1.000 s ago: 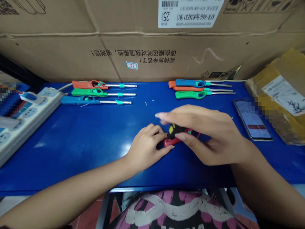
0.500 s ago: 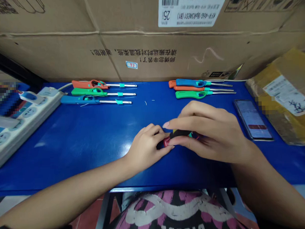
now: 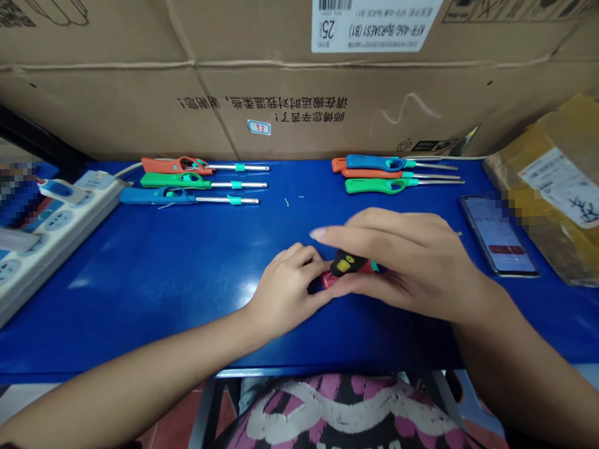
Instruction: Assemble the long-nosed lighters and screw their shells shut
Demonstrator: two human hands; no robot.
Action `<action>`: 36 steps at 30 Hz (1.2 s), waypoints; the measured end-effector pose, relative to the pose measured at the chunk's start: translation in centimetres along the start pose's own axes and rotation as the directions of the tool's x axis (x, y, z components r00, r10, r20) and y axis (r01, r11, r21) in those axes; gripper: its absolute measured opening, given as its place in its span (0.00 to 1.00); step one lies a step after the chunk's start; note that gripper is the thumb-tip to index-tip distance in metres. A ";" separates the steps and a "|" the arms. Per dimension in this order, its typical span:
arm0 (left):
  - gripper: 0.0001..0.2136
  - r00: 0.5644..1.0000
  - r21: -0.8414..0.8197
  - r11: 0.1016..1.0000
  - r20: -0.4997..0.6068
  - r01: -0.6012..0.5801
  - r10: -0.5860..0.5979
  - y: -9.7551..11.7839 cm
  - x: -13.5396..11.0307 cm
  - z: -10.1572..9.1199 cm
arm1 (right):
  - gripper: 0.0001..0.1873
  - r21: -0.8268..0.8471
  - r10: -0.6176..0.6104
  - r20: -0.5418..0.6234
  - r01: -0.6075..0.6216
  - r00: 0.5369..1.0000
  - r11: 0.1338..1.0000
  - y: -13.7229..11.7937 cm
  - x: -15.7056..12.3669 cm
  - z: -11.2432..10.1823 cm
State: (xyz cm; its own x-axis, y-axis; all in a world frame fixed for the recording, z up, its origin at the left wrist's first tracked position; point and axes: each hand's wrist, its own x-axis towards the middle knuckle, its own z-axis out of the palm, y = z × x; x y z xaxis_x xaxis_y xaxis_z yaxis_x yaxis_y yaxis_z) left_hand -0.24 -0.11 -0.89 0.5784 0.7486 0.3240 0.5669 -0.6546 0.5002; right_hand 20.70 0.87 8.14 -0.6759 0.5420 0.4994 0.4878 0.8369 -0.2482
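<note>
With the fingers and thumb of my left hand (image 3: pixel 292 284) I pinch one end of a red stick lighter (image 3: pixel 327 279) against the blue table. Most of the lighter is hidden under my hands; a bit of red and teal shows farther right. My right hand (image 3: pixel 413 266) is closed around a screwdriver (image 3: pixel 348 262) with a stubby black-and-yellow handle, held over the lighter. Its shaft and tip cannot be made out. One right finger stretches out past the handle.
Orange, green and blue stick lighters lie in a left group (image 3: pixel 180 179) and a right group (image 3: pixel 376 173). A power strip (image 3: pixel 58 226) stands left. On the right are a phone (image 3: pixel 499 237) and a taped parcel (image 3: pixel 558 189). A large cardboard box (image 3: pixel 275 88) walls the back.
My right hand has turned slightly with the screwdriver, so more of the handle's yellow end shows. The extended finger has shifted left. My left hand stays in place on the lighter.
</note>
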 end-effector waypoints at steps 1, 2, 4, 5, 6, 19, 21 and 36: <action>0.12 1.000 -0.007 1.000 -0.008 0.004 -0.004 0.0 0.0 0.0 | 0.23 0.036 0.012 0.023 -0.013 1.000 0.999 0.0 0.0 0.0; 0.11 1.000 -0.014 1.000 -0.014 0.009 -0.009 0.0 0.0 0.0 | 0.25 0.079 0.022 0.040 -0.025 0.999 0.997 -0.1 0.0 -0.1; 0.10 1.000 -0.020 1.000 -0.016 0.017 -0.017 0.0 0.0 0.0 | 0.25 0.141 0.030 0.039 -0.035 0.999 0.989 -0.2 -0.1 0.0; 0.11 1.000 -0.020 1.000 -0.008 0.018 -0.019 0.0 0.0 0.0 | 0.23 0.134 0.025 0.017 -0.027 1.000 0.991 -0.3 -0.1 0.0; 0.11 1.000 -0.020 1.000 0.002 0.018 -0.018 0.0 0.1 0.0 | 0.19 0.099 0.018 -0.018 -0.017 1.000 0.995 -0.3 -0.1 0.1; 0.11 0.999 0.010 1.000 -0.054 -0.004 0.005 0.1 0.0 0.2 | 0.13 0.008 0.000 -0.081 0.000 0.997 1.000 0.1 0.1 0.1; 0.11 0.999 -0.001 1.000 -0.051 0.001 -0.001 0.1 0.0 0.1 | 0.18 0.046 -0.004 -0.038 0.006 0.999 0.999 0.1 0.1 0.0; 0.10 1.000 -0.024 1.000 -0.018 0.019 -0.020 0.1 0.0 0.0 | 0.25 0.194 0.067 0.051 -0.076 0.996 0.978 0.0 0.0 -0.3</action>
State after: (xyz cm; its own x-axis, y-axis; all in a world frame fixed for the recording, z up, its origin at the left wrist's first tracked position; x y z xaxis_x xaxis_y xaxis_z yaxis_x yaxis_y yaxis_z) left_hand -0.17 -0.18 -0.87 0.5564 0.7633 0.3283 0.5639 -0.6371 0.5254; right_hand 20.89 0.89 8.41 -0.6688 0.6001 0.4389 0.4213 0.7923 -0.4413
